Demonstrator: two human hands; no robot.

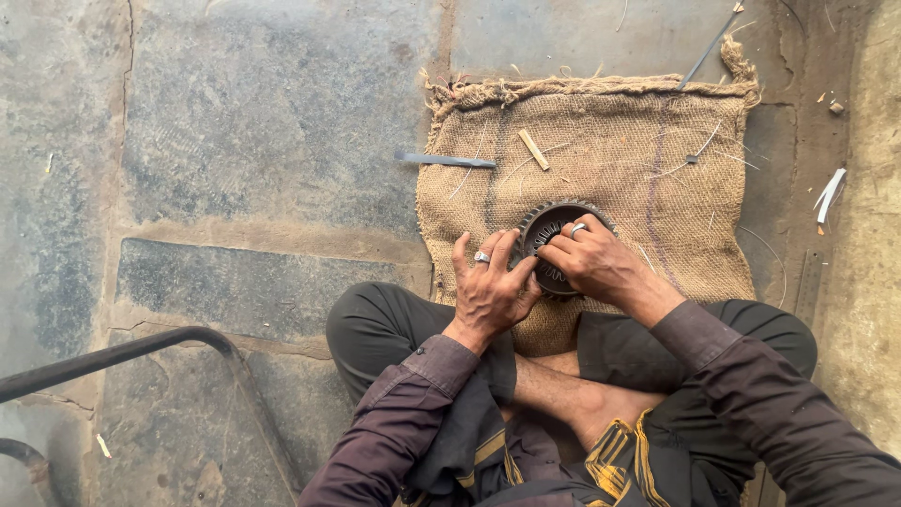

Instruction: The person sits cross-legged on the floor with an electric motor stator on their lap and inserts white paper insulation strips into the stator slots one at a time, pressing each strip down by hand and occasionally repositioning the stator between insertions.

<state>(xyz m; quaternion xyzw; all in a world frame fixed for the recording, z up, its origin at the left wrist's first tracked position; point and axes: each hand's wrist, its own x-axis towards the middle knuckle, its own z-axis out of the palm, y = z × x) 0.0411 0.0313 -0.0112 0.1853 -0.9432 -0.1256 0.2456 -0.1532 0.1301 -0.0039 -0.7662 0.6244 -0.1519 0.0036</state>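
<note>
A dark round toothed metal gear (549,225) lies on a brown burlap sack (648,160) spread on the stone floor. My left hand (490,286), with a ring on one finger, rests at the gear's left edge, fingers spread and touching its rim. From the right, my right hand (593,263), also ringed, lies over the gear, its fingertips pressed into the gear's inner part. Most of the gear's lower right half is hidden under this hand. I sit cross-legged, knees at the sack's near edge.
A flat metal strip (446,161) lies at the sack's left edge, a small wooden stick (534,148) on the sack. A thin rod (709,47) lies at the far right corner. A dark curved metal bar (122,355) crosses the floor at left. Scraps lie near the right wall.
</note>
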